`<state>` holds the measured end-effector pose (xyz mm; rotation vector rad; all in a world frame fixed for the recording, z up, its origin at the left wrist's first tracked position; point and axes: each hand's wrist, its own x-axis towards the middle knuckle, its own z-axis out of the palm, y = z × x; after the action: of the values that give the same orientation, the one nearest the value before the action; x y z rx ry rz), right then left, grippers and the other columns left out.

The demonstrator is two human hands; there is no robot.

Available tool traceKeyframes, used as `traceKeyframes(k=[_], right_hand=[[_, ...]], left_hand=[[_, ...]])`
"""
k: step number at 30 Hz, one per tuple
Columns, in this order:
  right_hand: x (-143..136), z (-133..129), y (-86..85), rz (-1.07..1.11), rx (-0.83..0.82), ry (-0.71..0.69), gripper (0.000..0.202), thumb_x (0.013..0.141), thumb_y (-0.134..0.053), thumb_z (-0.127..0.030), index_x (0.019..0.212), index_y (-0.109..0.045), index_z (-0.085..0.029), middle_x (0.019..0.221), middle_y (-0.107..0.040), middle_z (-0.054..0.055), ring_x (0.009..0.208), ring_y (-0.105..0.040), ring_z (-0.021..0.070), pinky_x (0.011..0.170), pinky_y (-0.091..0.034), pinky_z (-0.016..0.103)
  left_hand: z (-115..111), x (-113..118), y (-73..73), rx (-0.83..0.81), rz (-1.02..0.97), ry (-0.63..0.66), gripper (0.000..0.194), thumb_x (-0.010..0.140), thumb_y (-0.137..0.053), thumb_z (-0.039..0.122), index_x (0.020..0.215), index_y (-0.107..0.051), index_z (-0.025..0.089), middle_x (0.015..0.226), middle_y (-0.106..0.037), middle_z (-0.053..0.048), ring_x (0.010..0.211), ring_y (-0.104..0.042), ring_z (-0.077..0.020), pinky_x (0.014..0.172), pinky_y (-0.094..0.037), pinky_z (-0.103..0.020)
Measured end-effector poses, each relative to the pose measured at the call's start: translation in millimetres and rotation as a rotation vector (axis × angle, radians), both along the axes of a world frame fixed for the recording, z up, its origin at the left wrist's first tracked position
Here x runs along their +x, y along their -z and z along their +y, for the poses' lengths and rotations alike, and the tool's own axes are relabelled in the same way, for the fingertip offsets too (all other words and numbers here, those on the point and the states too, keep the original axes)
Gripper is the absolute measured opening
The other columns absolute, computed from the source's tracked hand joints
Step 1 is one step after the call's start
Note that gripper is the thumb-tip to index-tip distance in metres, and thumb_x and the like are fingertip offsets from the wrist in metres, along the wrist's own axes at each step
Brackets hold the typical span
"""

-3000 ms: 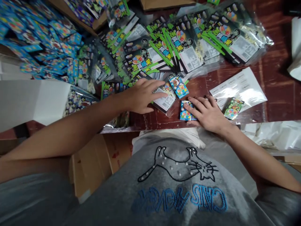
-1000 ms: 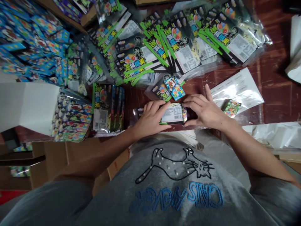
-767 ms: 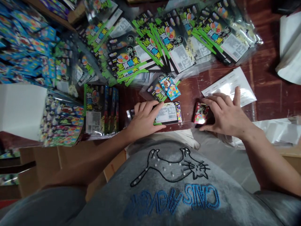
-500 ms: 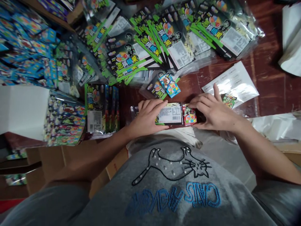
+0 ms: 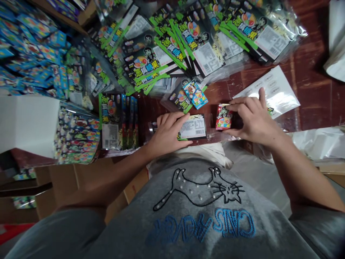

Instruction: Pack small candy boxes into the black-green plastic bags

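My left hand (image 5: 171, 131) lies across a black card packet (image 5: 193, 127), its thumb at the near edge and its fingers at the far edge. A white barcode label faces up, and part of the packet is hidden under the hand. To its right, my right hand (image 5: 253, 117) pinches a small red candy box (image 5: 223, 117) between thumb and fingers. A gap separates the box from the card; what looks like clear film shows there. Beyond the hands, a small blue candy box (image 5: 196, 94) rests on another black-and-green packet (image 5: 178, 99).
Several black-and-green packets (image 5: 198, 39) overlap at the back. Blue boxes (image 5: 40, 46) are heaped at far left, above a white carton (image 5: 29, 126) with rows of small boxes. Filled packets (image 5: 110, 120) stand left of my hand. A white sticker sheet (image 5: 283, 91) lies beyond my right hand.
My right hand has moved the red candy box right and slightly away from me, off the end of the card packet. My left hand stays on the packet.
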<state>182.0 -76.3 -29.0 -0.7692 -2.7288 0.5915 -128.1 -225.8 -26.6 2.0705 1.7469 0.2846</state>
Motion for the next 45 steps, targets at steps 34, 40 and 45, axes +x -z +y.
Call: traceKeyframes(k=[34,40,45], right_hand=[[-0.3,5.7,-1.1,0.124,-0.167,-0.197,0.067,0.095,-0.072,-0.061,0.148,-0.063,-0.022,0.141,-0.066,0.018,0.129,-0.065,0.0351,0.130,-0.024,0.073],[0.3,-4.5,-5.2,0.375,-0.284,-0.100,0.073,0.090,-0.081,-0.047,0.156,-0.053,-0.034,0.144,-0.058,0.013,0.137,-0.060,0.0352,0.121,-0.046,0.061],[-3.8,-2.0,-16.8,0.361,-0.235,-0.106,0.077,0.090,-0.080,-0.044,0.159,-0.047,-0.034,0.145,-0.057,0.015,0.137,-0.059,0.0365,0.112,-0.053,0.056]], left_hand=[[5.5,13.4,1.6,0.036,-0.052,0.011,0.105,0.083,-0.088,0.051,0.168,-0.031,0.030,0.155,-0.049,-0.014,0.139,-0.048,-0.0388,0.119,-0.036,-0.055],[6.0,14.4,-0.8,0.097,-0.130,-0.003,0.106,0.083,-0.089,0.051,0.169,-0.031,0.030,0.152,-0.050,-0.014,0.139,-0.049,-0.0373,0.120,-0.037,-0.052],[7.7,14.1,-8.0,0.131,-0.129,0.034,0.105,0.085,-0.087,0.054,0.170,-0.029,0.031,0.149,-0.053,-0.013,0.134,-0.051,-0.0358,0.116,-0.039,-0.050]])
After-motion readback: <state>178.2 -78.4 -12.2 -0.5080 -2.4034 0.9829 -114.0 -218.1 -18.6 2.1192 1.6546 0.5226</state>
